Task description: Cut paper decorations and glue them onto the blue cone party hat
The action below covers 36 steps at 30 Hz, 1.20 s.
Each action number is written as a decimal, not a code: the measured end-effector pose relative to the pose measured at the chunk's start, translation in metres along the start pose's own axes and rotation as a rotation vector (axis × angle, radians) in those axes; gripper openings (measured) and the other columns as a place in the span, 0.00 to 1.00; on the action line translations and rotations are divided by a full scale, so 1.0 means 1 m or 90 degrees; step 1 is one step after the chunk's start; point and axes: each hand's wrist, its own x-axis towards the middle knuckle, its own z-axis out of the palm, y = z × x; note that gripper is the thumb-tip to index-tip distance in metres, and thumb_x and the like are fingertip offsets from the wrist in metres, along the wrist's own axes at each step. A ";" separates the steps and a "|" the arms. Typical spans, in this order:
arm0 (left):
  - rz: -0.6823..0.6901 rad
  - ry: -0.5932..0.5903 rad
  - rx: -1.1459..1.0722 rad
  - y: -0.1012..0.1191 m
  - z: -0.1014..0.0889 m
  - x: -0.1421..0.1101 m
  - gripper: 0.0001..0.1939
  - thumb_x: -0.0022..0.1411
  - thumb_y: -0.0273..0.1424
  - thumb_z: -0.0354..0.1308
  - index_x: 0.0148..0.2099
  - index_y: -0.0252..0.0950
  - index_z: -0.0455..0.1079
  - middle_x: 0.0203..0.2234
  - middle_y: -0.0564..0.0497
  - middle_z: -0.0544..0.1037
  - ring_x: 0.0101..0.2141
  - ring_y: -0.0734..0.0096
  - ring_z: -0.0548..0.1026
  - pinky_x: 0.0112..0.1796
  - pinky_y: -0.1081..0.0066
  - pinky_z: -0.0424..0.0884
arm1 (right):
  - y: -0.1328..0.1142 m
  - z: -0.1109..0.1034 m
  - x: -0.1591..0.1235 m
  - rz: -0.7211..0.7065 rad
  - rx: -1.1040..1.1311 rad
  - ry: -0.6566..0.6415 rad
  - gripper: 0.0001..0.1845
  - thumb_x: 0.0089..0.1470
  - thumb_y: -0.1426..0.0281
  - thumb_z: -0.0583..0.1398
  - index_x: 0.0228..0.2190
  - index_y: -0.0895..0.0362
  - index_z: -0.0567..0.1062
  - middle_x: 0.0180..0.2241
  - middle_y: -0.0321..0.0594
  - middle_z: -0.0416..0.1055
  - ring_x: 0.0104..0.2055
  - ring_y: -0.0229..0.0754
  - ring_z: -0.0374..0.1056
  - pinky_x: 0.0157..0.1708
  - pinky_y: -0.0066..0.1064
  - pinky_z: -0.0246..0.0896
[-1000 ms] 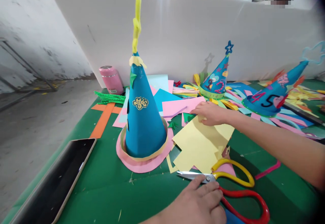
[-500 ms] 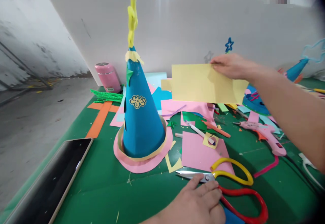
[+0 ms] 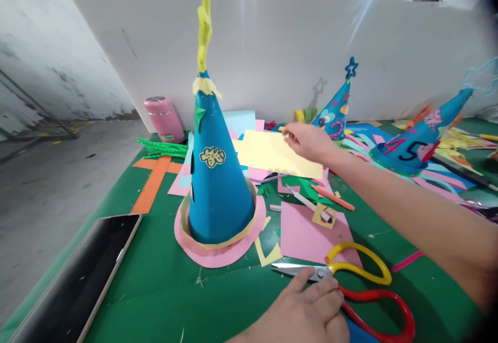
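My right hand reaches across the table with its fingers pinched on a pale yellow paper sheet. The sheet hangs low over the coloured paper pile, just right of the tall blue cone hat. That hat has a pink brim and a yellow pipe cleaner on top. My left hand lies flat at the front edge, fingers spread over the pivot of the scissors, which have one yellow and one red handle. A pink sheet lies between the two hands.
A dark tablet lies at front left on the green table. A pink bottle, green pipe cleaners and orange strips sit behind it. Two more blue hats stand at the back right before a white board. Pens lie among the scraps.
My right hand lifted the yellow sheet off the table, uncovering the pink sheet and pens, then swung it down and left toward the cone. My left hand stayed on the scissors.
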 end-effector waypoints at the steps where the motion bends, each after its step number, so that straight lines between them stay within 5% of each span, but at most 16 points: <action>1: -0.008 0.010 -0.005 0.000 0.001 -0.001 0.11 0.62 0.25 0.43 0.39 0.34 0.67 0.39 0.53 0.77 0.47 0.73 0.68 0.54 0.67 0.50 | -0.003 0.001 -0.016 -0.008 0.011 -0.039 0.12 0.53 0.70 0.49 0.36 0.55 0.70 0.33 0.41 0.72 0.34 0.45 0.67 0.27 0.30 0.55; 6: -0.029 0.002 -0.010 0.002 0.003 -0.003 0.10 0.62 0.26 0.43 0.39 0.35 0.66 0.39 0.53 0.77 0.47 0.74 0.68 0.54 0.67 0.52 | -0.005 0.015 -0.080 0.003 0.055 -0.180 0.08 0.46 0.64 0.56 0.26 0.55 0.71 0.25 0.38 0.73 0.25 0.41 0.67 0.19 0.26 0.49; 12: -0.006 0.009 0.015 0.003 -0.002 -0.002 0.11 0.62 0.25 0.43 0.37 0.35 0.66 0.40 0.53 0.76 0.48 0.73 0.67 0.54 0.66 0.52 | -0.008 0.031 -0.099 0.035 0.106 -0.240 0.08 0.46 0.65 0.56 0.24 0.55 0.70 0.23 0.38 0.73 0.22 0.39 0.67 0.17 0.25 0.48; 23: -0.018 0.016 0.013 0.002 -0.002 0.000 0.09 0.62 0.24 0.44 0.39 0.35 0.66 0.40 0.55 0.76 0.49 0.76 0.66 0.55 0.69 0.47 | -0.001 0.023 -0.114 0.069 0.181 -0.175 0.09 0.50 0.64 0.53 0.26 0.55 0.69 0.24 0.38 0.72 0.25 0.40 0.66 0.21 0.26 0.50; 36: 0.032 0.013 0.073 0.001 -0.008 0.001 0.08 0.63 0.27 0.47 0.36 0.35 0.67 0.42 0.54 0.75 0.50 0.72 0.65 0.56 0.66 0.46 | 0.025 0.025 -0.100 0.081 0.378 -0.106 0.06 0.50 0.64 0.53 0.27 0.54 0.66 0.22 0.35 0.69 0.25 0.40 0.63 0.24 0.29 0.53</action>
